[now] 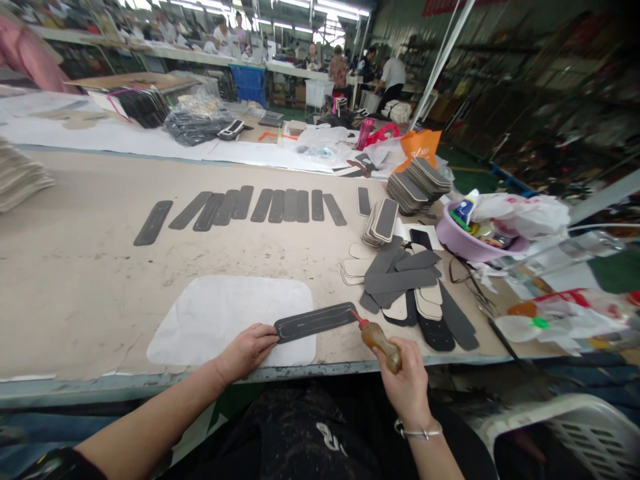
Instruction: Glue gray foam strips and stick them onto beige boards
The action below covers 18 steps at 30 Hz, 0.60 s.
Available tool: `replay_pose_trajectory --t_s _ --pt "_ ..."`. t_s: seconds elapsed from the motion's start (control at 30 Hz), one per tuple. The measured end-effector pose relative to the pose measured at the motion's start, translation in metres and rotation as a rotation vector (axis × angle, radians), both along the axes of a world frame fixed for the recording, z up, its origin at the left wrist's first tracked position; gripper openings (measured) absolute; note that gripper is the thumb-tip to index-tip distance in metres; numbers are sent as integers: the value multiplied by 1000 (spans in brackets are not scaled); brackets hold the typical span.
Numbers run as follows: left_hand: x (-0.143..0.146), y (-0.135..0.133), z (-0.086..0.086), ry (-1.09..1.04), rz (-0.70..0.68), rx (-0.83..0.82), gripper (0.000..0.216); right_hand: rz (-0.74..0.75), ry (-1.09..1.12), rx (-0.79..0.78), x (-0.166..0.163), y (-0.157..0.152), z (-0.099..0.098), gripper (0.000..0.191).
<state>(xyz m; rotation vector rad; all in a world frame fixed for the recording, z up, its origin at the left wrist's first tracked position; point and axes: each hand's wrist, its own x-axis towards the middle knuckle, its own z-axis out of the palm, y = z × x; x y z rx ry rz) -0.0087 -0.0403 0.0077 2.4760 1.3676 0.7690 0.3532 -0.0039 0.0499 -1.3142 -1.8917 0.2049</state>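
My left hand (249, 350) pinches the left end of a long dark grey piece with rounded corners (315, 322). Pale lines run along the upper face of that piece, near its edges. Part of it lies over a white sheet (210, 313) on the table. In my right hand (406, 380) is a brownish squeeze bottle (381, 345) with a red nozzle, tilted up to the left. The nozzle tip is at the right end of the grey piece; whether it touches cannot be made out.
A heap of grey and cream pieces (403, 280) lies to the right. Behind it stand stacked pieces (417, 187) and a purple basin (470, 245) with bags. Several grey strips (285, 205) form a row across the table. A white chair (565, 427) is at lower right.
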Motion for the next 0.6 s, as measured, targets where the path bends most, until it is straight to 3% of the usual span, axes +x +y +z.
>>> replay_pose_trajectory --t_s 0.23,0.6 --pt "3 8 11 67 -66 -107 26 -8 -36 -36 1 14 -3 22" --pt "5 5 -4 56 -50 24 20 -24 35 -85 -2 -22 -1 17"
